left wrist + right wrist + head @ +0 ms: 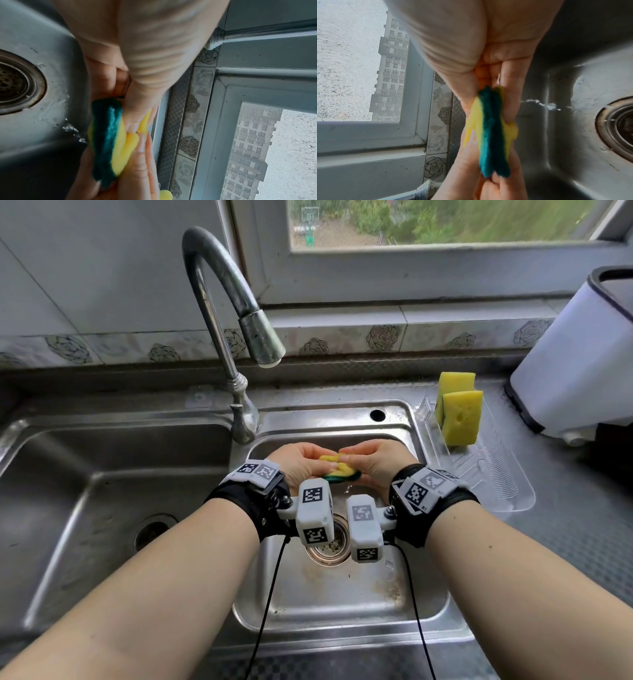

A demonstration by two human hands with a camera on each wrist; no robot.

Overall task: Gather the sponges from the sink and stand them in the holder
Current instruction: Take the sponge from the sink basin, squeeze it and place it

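Note:
A yellow sponge with a green scouring side (pixel 337 470) is folded and squeezed between both my hands over the right sink basin (pixel 342 594). My left hand (pixel 301 462) grips its left end and my right hand (pixel 373 462) grips its right end. The wrist views show the crumpled sponge (pixel 111 136) (pixel 491 132) pressed between thumbs and fingers, with water dripping from it. Two more yellow sponges (pixel 459 409) stand upright in the clear plastic holder (pixel 496 474) on the counter to the right of the basin.
A curved metal faucet (pixel 222 313) rises behind the sink, spout over the right basin. The left basin (pixel 102 491) lies beside it. The drain strainer (pixel 329 546) sits below my wrists. A white container (pixel 575 364) stands at the far right.

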